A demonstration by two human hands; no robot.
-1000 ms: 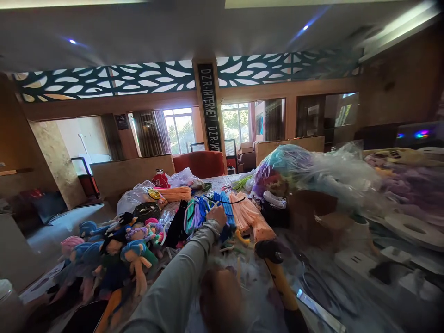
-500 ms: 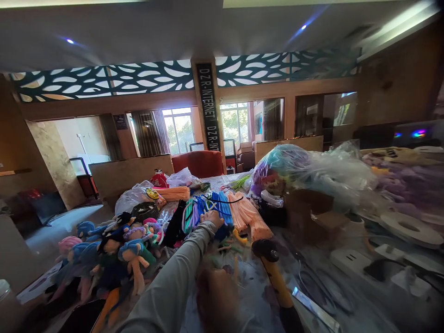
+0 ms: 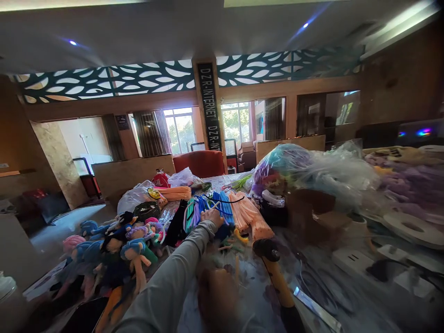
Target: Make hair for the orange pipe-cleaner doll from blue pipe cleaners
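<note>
My left hand (image 3: 212,216), in a grey sleeve, reaches out to a row of chenille pipe cleaners. Its fingers are closed among the blue pipe cleaners (image 3: 222,203), and a pale stem pokes out above the knuckles. Which stems lie in the fingers is partly hidden. Close to the camera, my right hand (image 3: 218,298) is a dark blur low in the middle, its fingers unreadable. Peach pipe cleaners (image 3: 248,215) lie right of my left hand, with a black bundle (image 3: 176,224) to its left. Short yellow pieces (image 3: 241,237) lie just in front.
Several small dolls (image 3: 135,254) crowd the table's left. A hammer-like tool with a yellow-and-black handle (image 3: 277,280) lies right of my right hand. Behind it stand a cardboard box (image 3: 312,222) and a large plastic bag (image 3: 340,171). White power strips and cables (image 3: 354,259) lie at right.
The view shifts very slightly. My left hand stays at the pipe cleaners, and my right hand remains blurred in nearly the same place.
</note>
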